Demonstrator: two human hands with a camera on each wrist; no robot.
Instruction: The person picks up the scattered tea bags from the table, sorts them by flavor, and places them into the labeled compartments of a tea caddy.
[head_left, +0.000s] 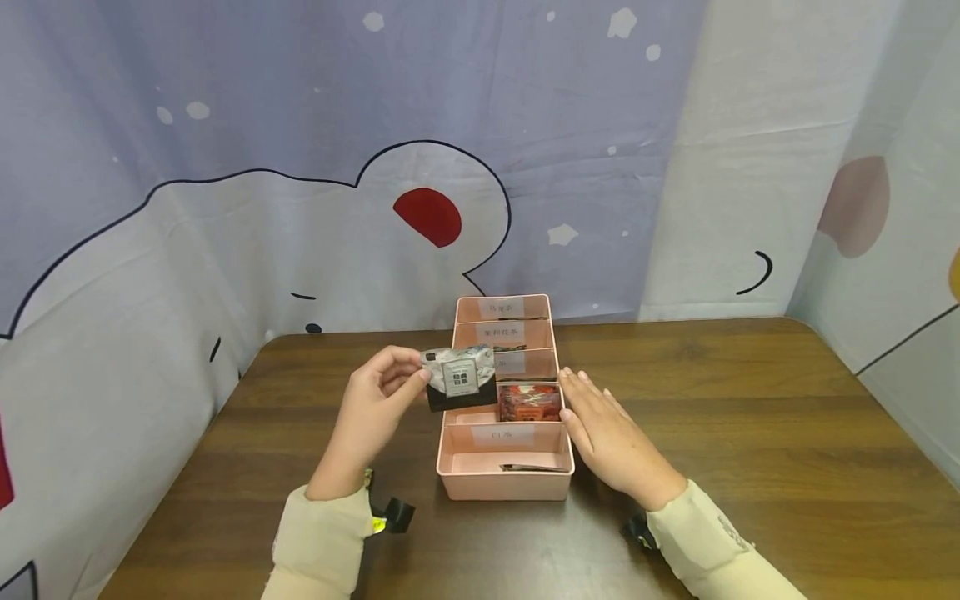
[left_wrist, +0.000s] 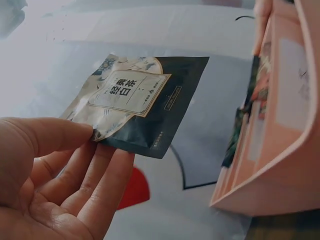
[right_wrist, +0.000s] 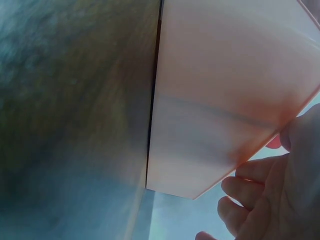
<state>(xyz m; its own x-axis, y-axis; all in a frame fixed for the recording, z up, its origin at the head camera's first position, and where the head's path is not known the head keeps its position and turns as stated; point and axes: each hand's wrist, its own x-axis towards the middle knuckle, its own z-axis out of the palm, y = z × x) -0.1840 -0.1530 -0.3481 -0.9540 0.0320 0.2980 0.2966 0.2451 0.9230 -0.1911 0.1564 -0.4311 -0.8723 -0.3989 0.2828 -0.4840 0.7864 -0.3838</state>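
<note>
My left hand (head_left: 378,404) pinches a tea sachet (left_wrist: 130,102) by its edge, thumb on top and fingers beneath. The sachet is pale with a blue pattern on one part and dark on the other, with a framed label. In the head view it overlaps the left side of a long pink divided box (head_left: 506,487). My right hand (head_left: 611,437) lies along the box's right rim with fingers extended; in the right wrist view its fingertips are right at that rim. A red patterned sachet (head_left: 529,402) lies in the second compartment from the front, close to the right fingers.
The box has several compartments with white paper labels (head_left: 502,435) on the dividers. A thin sachet (head_left: 534,467) lies in the front one, and dark sachet edges (head_left: 510,347) show farther back. The wooden table (head_left: 720,400) ends at a patterned curtain (head_left: 585,167).
</note>
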